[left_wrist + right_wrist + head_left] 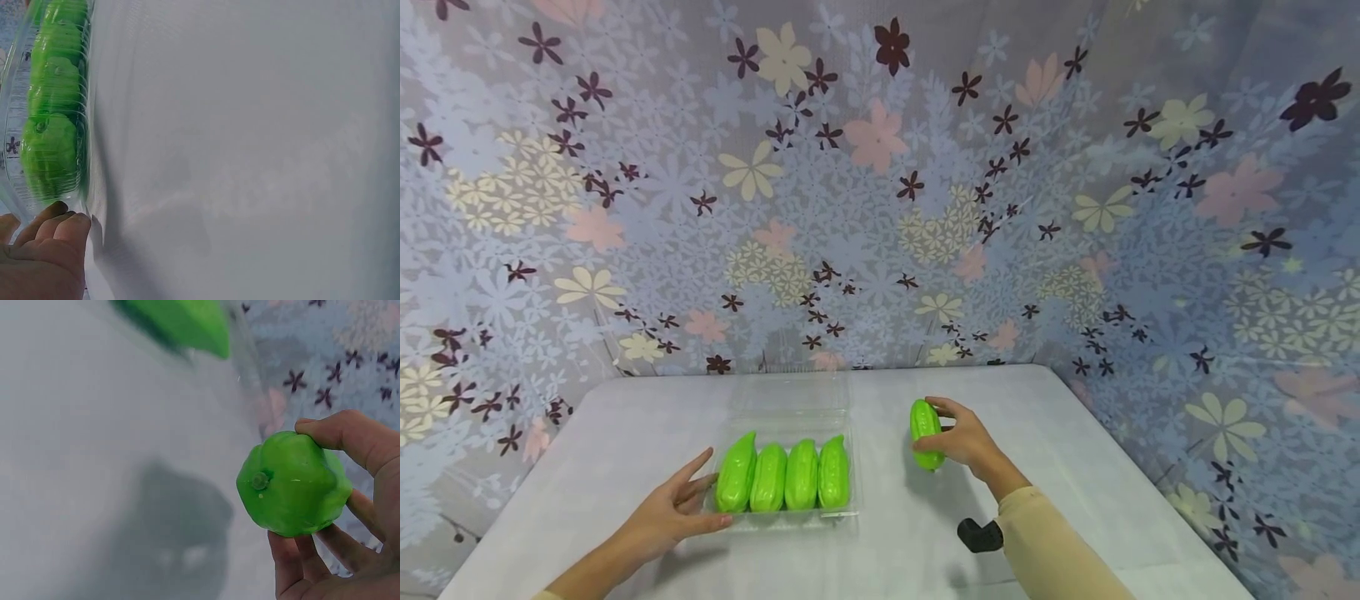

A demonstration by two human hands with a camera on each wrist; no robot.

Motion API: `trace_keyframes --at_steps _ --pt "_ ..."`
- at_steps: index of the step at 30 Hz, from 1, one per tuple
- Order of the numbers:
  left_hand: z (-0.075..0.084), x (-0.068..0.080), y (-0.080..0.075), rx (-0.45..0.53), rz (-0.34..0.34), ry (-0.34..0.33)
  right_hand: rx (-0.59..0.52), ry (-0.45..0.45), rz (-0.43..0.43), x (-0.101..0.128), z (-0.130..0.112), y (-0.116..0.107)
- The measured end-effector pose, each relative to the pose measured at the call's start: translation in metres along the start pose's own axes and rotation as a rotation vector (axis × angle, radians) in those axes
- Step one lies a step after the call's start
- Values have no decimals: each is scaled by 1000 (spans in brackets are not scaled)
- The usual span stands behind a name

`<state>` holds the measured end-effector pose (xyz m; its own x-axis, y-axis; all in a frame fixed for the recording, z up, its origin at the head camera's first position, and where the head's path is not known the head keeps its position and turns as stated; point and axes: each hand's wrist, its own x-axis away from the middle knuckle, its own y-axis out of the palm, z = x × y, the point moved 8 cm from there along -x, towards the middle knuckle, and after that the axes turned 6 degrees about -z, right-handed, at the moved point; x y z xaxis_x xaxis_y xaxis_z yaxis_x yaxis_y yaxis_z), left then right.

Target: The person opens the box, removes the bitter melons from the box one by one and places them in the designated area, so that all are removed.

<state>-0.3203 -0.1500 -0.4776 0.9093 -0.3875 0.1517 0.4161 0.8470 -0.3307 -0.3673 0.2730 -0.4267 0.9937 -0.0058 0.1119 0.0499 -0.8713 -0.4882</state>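
Note:
A clear plastic box [790, 518] stands on the table, lid raised at the back. Side by side in it lie several glossy green bitter melons [767, 477], their ribbed ends showing through the wall in the left wrist view. At the box's left front corner is my left hand [662, 512], fingers loosely spread along the side and thumb at the front edge. My right hand [966, 437] holds another bitter melon [294, 484] right of the box, thumb on one side and fingers on the other. That melon is upright above the table, casting a shadow below.
The white-covered table [887, 554] ends at a flowered curtain [880, 208] behind and at the sides. The box's transparent lid [790, 392] reaches toward the back edge. A black wrist-camera piece [979, 535] sticks out by the right sleeve [1052, 542].

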Motion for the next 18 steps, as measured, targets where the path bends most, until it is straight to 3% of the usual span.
trace_keyframes --at_steps 18 --pt "-2 1 1 -21 23 -22 70 85 9 -14 39 0"
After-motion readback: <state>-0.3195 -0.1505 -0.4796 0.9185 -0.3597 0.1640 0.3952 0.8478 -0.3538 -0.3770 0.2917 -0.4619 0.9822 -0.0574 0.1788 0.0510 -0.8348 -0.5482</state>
